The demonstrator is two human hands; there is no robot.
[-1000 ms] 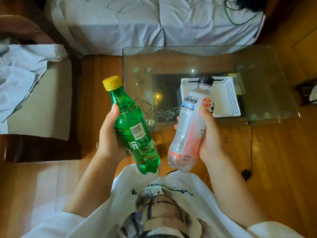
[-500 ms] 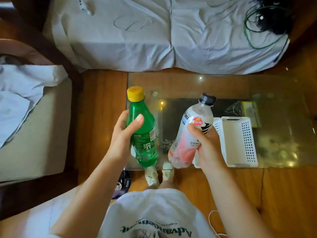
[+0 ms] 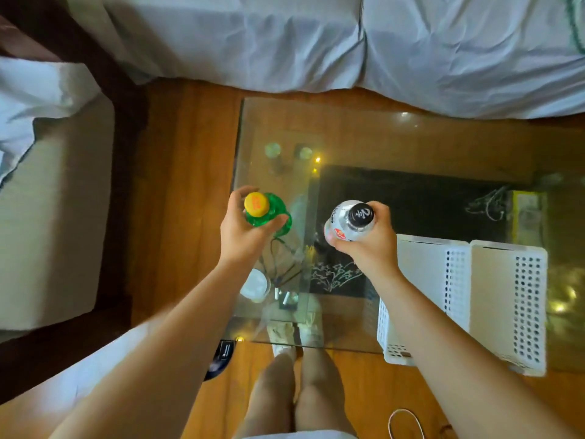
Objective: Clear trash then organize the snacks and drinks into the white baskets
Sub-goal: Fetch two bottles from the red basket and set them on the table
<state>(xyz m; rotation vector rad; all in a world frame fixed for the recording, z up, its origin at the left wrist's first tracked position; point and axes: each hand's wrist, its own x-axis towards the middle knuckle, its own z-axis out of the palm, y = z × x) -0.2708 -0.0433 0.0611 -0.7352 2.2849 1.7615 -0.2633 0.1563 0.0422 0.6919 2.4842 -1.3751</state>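
My left hand (image 3: 243,231) grips a green soda bottle (image 3: 270,213) with a yellow cap, held upright over the left edge of the glass table (image 3: 411,144). A clear bottle (image 3: 345,221) with pink drink and a black cap is upright in my right hand (image 3: 368,242), over the table's middle. Two white perforated baskets (image 3: 509,299) stand side by side on the glass at the right, just right of my right forearm. Whether the bottle bases touch the glass is hidden by my hands.
A bed with white sheets (image 3: 316,42) runs along the far side. A beige seat with a white cloth (image 3: 47,201) lies to the left. A dark lower shelf (image 3: 411,210) shows through the glass. My legs and shoes (image 3: 294,337) are at the table's near edge.
Both hands have carried the bottles forward and down over the glass table. The view has tilted downward, so I see the caps from above. The baskets now appear closer at the right.
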